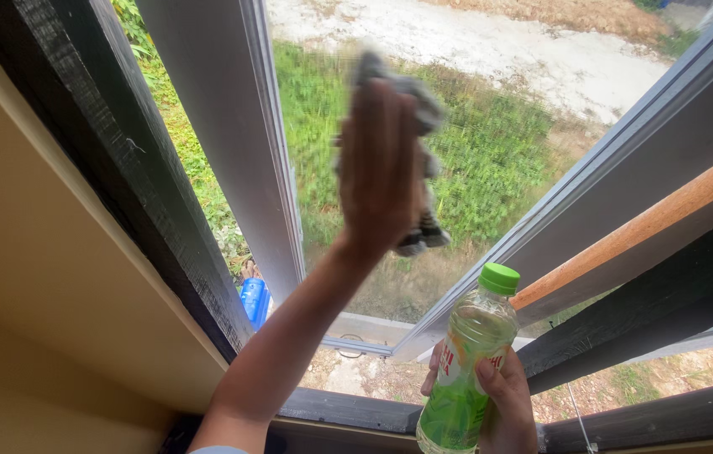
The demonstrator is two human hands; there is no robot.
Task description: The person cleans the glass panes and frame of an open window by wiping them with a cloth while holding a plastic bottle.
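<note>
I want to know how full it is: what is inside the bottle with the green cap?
The bottle, held in the right hand, shows clear yellow-green liquid up near its neck. A label and the fingers cover part of its middle, and its base is out of frame.

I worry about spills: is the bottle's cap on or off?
On. The green cap sits atop the upright bottle that the right hand holds; whether it is screwed tight cannot be told.

Blue container [254, 301] outside on ground; grass [491, 151]; wooden rail [650, 223].

Crumpled grey cloth [411, 126] pressed against the window glass [499, 143] — clear green-capped bottle [467, 370] of yellowish liquid held upright below
</note>
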